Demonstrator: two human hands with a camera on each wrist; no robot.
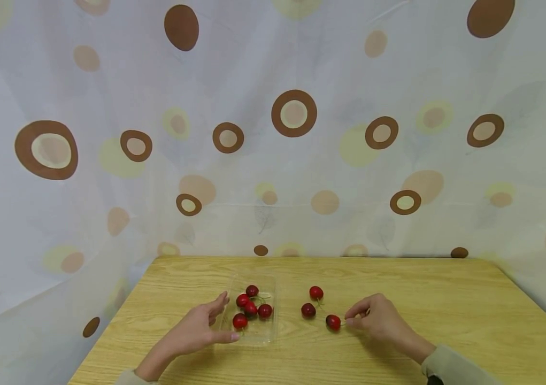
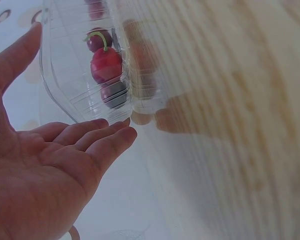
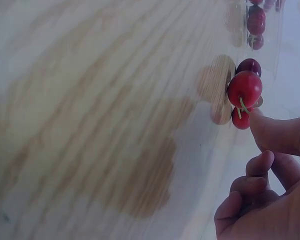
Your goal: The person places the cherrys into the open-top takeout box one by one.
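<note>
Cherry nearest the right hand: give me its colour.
Red with a darker, maroon side; both tones of the cherry show best in the head view.

A white cloth (image 1: 253,64), patterned with brown, tan and pale yellow rounds, fills the upper part and both side edges of the head view; a wood-grained desk (image 1: 455,299) spans the lower middle.

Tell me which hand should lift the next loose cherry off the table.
Right, I'd judge. The right hand appears to pinch the nearest loose cherry by its stem, while the left hand is at the clear box, farther away, with that box between.
</note>
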